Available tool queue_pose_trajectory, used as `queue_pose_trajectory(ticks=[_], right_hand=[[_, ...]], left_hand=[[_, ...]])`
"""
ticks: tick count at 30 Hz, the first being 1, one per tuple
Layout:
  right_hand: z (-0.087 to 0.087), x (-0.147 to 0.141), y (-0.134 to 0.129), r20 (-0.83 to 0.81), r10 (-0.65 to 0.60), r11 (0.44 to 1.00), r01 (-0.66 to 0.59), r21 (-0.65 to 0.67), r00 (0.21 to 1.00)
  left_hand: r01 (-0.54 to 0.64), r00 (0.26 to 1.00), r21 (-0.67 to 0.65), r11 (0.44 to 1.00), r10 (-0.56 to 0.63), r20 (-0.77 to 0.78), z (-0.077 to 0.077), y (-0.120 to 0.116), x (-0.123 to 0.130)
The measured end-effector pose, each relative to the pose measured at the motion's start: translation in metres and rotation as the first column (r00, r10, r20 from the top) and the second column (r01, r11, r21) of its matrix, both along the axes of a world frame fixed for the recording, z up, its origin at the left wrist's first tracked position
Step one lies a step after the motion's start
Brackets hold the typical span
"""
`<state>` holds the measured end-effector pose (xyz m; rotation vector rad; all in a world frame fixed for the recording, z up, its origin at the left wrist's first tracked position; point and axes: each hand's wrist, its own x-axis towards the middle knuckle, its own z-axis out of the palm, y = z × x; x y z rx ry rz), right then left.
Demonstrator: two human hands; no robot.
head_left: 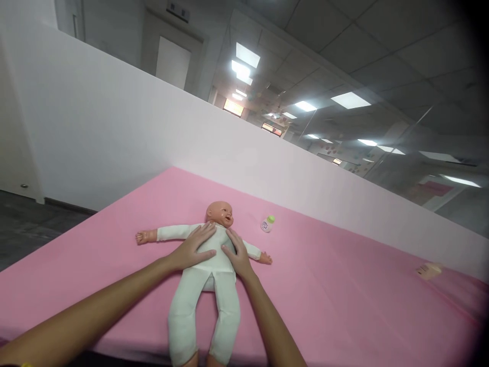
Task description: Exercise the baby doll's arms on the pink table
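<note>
A baby doll (208, 265) with a white cloth body lies on its back on the pink-covered table (324, 306). Its head points away from me and its arms are spread wide. My left hand (194, 247) lies flat on the left side of the doll's chest, fingers stretched and thumb apart. Against the right side of the chest rests my right hand (239, 255), also with its fingers extended. Neither hand grips anything. A small clear bottle with a green cap (268, 223) stands just beyond the doll's arm on the right.
A low white partition wall (229, 148) runs along the table's far edge. Toward the right end of the table lies a pale beige bottle-like item (429, 270), blurred. Grey floor (19, 224) shows at the left, past the table's edge.
</note>
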<state>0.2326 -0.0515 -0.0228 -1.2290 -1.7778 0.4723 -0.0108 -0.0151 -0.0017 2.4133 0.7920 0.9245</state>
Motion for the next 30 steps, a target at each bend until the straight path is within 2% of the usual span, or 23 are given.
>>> queue_pose_trajectory(ticks=[3, 6, 9, 12, 16, 22, 26, 30], right_hand=[[-0.004, 0.003, 0.003, 0.029, -0.072, 0.997, 0.072, -0.013, 0.997], [-0.005, 0.003, 0.002, 0.053, -0.088, 0.996, 0.089, -0.022, 0.995], [-0.002, 0.005, -0.002, 0.069, -0.078, 0.997, 0.078, -0.007, 0.995], [0.004, 0.009, -0.007, 0.09, -0.008, 1.0, 0.006, 0.02, 0.996], [0.011, 0.015, -0.013, 0.109, 0.093, 0.994, -0.099, 0.048, 0.99], [0.015, 0.023, -0.015, 0.107, 0.183, 0.973, -0.195, 0.126, 0.977], [0.012, 0.029, -0.011, 0.063, 0.171, 0.972, -0.178, 0.153, 0.983], [0.012, 0.03, -0.01, 0.013, 0.101, 0.974, -0.101, 0.205, 0.995]], left_hand=[[0.089, 0.992, -0.006, 0.996, -0.089, 0.085, 0.008, -0.007, -0.002], [0.103, 0.98, -0.025, 0.994, -0.097, 0.171, 0.011, -0.009, -0.001], [0.047, 0.966, -0.019, 0.999, -0.041, 0.255, 0.012, -0.007, 0.0], [-0.059, 0.953, -0.001, 0.998, 0.057, 0.297, 0.015, -0.006, 0.001], [-0.135, 0.953, 0.022, 0.991, 0.124, 0.278, 0.02, -0.006, 0.004], [-0.089, 0.967, 0.073, 0.993, 0.068, 0.245, 0.017, -0.008, 0.016], [-0.101, 0.979, 0.107, 0.989, 0.08, 0.188, 0.014, -0.006, 0.023], [-0.143, 0.981, 0.127, 0.982, 0.124, 0.146, 0.015, -0.008, 0.025]])
